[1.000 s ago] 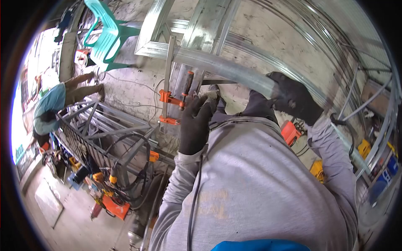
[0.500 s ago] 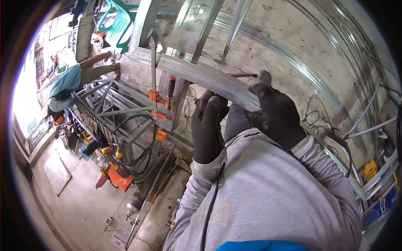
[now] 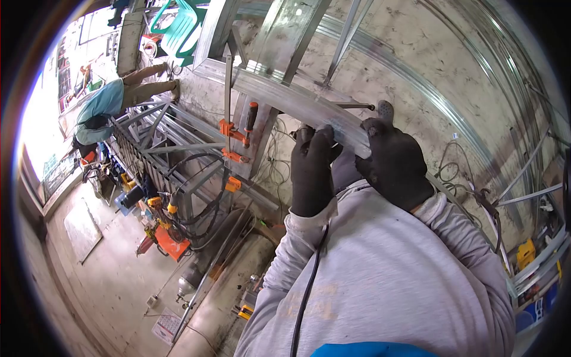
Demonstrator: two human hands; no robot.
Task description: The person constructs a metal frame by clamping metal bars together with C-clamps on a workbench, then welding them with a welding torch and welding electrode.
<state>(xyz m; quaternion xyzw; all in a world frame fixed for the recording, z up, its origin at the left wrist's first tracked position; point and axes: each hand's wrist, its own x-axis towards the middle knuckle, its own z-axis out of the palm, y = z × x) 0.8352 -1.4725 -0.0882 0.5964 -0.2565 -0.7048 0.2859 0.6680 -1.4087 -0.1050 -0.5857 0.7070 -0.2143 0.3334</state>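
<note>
A long silvery metal channel (image 3: 285,98) runs diagonally in front of me, part of a larger metal frame. My right hand (image 3: 395,159), in a dark glove, is closed around the channel's near end. My left hand (image 3: 313,172), gloved too, is curled closed at the channel's lower edge. A small dark shape shows by its fingertips; what it holds is hidden. Left of it, an orange bar clamp (image 3: 235,132) with a dark handle sits on the frame. A black cord (image 3: 309,282) hangs from near my left wrist over my grey shirt.
A co-worker (image 3: 101,113) bends over stacked metal trusses (image 3: 160,134) at the left. Power tools and an orange tool (image 3: 172,241) lie below them. A gas cylinder (image 3: 191,278) lies nearer. A green chair (image 3: 178,30) stands behind; metal strips (image 3: 410,74) and cables lie on the floor.
The whole view has shifted slightly, so most things sit further right. My left hand has moved a little right along the channel's edge; my right hand stays at its end.
</note>
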